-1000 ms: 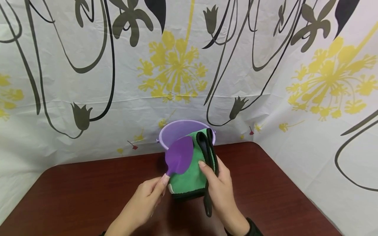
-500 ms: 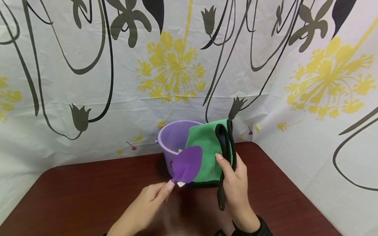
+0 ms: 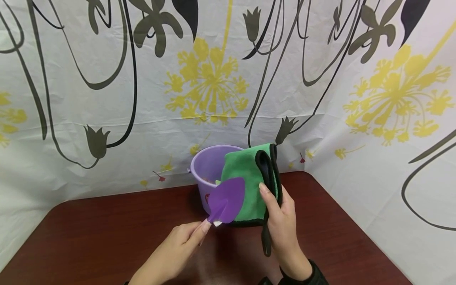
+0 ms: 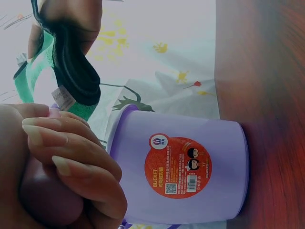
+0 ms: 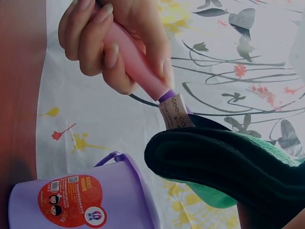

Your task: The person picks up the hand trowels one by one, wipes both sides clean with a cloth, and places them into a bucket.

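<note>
My left hand [image 3: 174,247] grips a small garden trowel [image 3: 228,196] by its pink handle [image 5: 133,62], the purple blade pointing up and away. In my right hand [image 3: 285,229] is a folded green cloth [image 3: 246,166] with black edging, pinched along its right side with the thumb in front. The blade overlaps the cloth's lower left part in the head view. A white printed tag [image 5: 175,112] sticks out from the cloth beside the trowel's neck. Both things are held up in front of a lilac bucket [image 3: 203,168], whose right side they hide.
The bucket stands upright near the back edge of a dark reddish-brown table [image 3: 117,233] and bears a round red label [image 4: 178,167]. Pale bits show inside, partly hidden. A white patterned curtain [image 3: 156,111] hangs behind the table and along its right side.
Compared with a second ago, my right hand has moved right with the cloth, uncovering more of the bucket. The trowel has shifted slightly right and down. Over the last half second, little moved.
</note>
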`<state>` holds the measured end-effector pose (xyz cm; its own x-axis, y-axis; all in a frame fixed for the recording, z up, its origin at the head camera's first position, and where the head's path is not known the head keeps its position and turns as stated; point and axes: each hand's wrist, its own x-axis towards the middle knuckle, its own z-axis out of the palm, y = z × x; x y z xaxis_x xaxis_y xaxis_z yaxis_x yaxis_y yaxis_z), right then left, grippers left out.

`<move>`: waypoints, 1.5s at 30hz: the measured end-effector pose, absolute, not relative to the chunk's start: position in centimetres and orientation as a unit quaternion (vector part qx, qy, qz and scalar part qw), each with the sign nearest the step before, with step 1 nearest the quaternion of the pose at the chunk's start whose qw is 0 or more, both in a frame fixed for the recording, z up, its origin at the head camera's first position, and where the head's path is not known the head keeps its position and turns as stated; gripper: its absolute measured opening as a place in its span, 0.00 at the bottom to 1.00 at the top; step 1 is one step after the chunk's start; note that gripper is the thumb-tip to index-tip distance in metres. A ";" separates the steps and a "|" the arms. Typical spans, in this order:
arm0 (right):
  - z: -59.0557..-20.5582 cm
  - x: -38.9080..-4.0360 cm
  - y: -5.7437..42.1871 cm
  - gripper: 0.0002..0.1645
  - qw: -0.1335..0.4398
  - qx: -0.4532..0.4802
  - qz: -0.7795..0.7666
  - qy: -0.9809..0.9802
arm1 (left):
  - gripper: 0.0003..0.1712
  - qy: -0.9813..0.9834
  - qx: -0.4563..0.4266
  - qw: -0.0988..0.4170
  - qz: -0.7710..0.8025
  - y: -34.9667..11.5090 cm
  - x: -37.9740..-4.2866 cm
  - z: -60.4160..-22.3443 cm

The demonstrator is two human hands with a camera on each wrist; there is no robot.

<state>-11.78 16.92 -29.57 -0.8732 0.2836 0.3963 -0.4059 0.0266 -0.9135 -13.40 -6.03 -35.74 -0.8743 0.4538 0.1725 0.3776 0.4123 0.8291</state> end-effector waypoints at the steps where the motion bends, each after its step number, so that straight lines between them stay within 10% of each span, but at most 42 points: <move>1: -29.6 -11.9 16.9 0.12 0.248 0.050 0.695 -0.673 | 0.26 0.839 0.251 0.039 0.481 -6.1 -13.4 -35.7; 23: -30.8 -12.6 16.2 0.17 0.211 0.122 0.716 -0.654 | 0.28 0.841 0.265 0.092 0.463 -6.7 -13.1 -35.6; 36: -32.0 -12.8 15.4 0.34 0.084 0.153 0.741 -0.648 | 0.28 0.851 0.276 0.108 0.434 -6.5 -13.1 -35.4; 45: -32.3 -13.2 15.7 0.27 0.059 0.150 0.744 -0.649 | 0.31 0.843 0.283 0.133 0.438 -6.6 -13.3 -35.4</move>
<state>-13.19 15.74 -32.32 -0.9482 -0.1063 0.2993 -0.2822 -0.1505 -0.9475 -13.33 -6.61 -35.39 -0.8046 0.5934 0.0228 0.3597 0.4566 0.8137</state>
